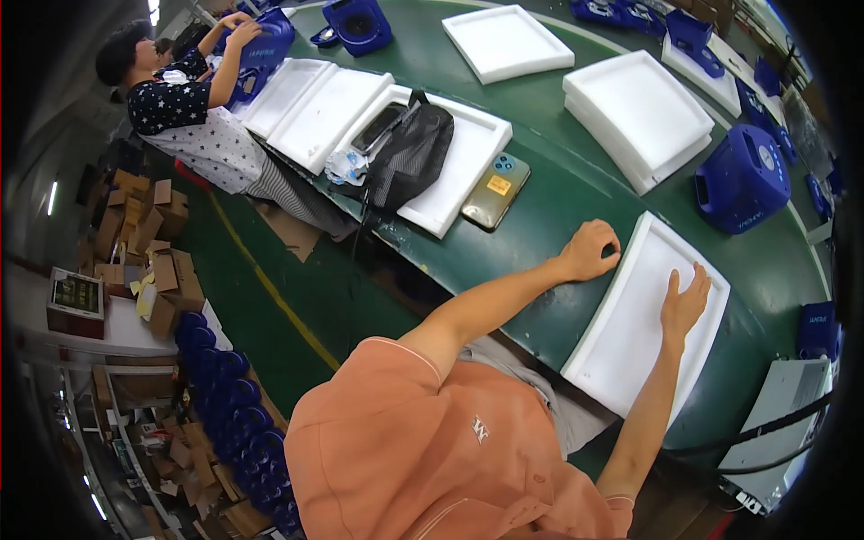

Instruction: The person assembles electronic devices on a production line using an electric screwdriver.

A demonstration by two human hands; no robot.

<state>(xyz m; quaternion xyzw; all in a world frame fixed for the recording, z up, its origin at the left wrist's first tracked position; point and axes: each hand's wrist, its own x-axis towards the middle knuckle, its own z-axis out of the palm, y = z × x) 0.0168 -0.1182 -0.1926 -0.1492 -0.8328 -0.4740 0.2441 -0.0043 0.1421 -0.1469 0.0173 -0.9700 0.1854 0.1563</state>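
Observation:
In front of me a shallow white foam tray (643,315) lies on the green table, its raised rim facing up. My left hand (589,252) is beside the tray's far left edge, over the tabletop. Its fingers are curled toward the thumb around a dark gap, with nothing visible in them. My right hand (686,306) is over the tray's inside near its right rim, fingers stretched out and thumb apart, holding nothing. Whether its palm touches the foam I cannot tell.
A phone (496,192) and a black mesh bag (410,153) lie left of me, the bag on a foam tray (490,135). Stacked foam trays (639,117) and a blue speaker-like housing (743,178) stand beyond. A co-worker (193,112) handles a blue housing (270,40) at far left.

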